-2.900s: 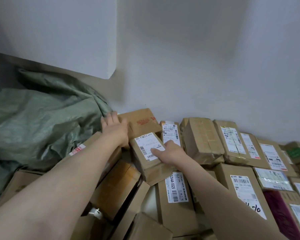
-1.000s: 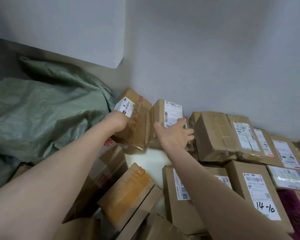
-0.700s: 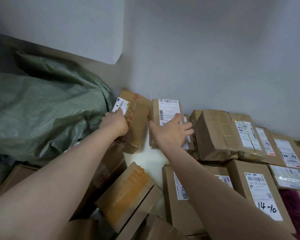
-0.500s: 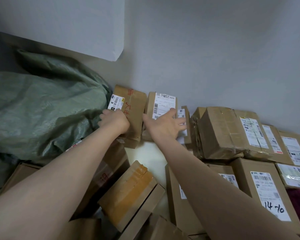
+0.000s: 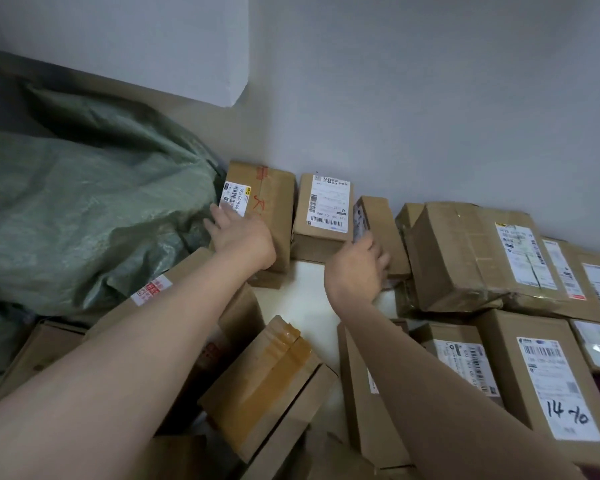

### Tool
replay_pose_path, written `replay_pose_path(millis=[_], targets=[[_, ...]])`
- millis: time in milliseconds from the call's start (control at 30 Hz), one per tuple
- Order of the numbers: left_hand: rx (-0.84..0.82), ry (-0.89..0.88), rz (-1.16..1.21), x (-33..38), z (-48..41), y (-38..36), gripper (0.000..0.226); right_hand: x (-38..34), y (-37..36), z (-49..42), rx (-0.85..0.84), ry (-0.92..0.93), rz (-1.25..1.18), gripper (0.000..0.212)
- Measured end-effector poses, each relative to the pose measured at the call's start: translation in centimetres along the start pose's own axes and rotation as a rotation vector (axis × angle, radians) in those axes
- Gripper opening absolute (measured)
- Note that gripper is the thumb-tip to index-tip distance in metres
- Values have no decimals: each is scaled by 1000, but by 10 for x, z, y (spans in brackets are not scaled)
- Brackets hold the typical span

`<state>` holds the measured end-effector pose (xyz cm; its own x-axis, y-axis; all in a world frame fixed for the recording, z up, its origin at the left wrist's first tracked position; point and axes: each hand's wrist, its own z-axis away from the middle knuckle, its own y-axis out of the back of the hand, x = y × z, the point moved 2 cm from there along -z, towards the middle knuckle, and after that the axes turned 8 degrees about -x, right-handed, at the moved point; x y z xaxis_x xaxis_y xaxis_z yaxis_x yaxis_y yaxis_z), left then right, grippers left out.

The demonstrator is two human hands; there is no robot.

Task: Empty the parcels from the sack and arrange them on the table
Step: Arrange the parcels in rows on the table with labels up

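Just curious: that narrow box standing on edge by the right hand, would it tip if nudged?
Probably. The narrow box stands on a thin edge, so it looks tippy. The right hand touches its near end, and the large box close beside it might catch it. Taped cardboard should stay stiff.

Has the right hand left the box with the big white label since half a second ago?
Yes. The right hand has slid rightward off the white-labelled box, which stands against the wall, onto the narrow box beside it.

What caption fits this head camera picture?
Two hands line up cardboard parcels against the wall beside a green sack.
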<state>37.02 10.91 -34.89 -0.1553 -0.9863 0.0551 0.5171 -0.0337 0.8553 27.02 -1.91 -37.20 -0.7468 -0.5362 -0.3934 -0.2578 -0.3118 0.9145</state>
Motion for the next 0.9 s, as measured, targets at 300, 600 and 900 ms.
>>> replay_pose_path(millis=[300,600,900], targets=[[164,-562,49,66,26,-18,76,33,18,-14,-116,-52,317,59],[100,-557,22,56,21,-34,82,30,27,-12,-101,-10,177,44],[151,-521,37,57,23,-36,81,46,27,-18,-234,113,486,78]])
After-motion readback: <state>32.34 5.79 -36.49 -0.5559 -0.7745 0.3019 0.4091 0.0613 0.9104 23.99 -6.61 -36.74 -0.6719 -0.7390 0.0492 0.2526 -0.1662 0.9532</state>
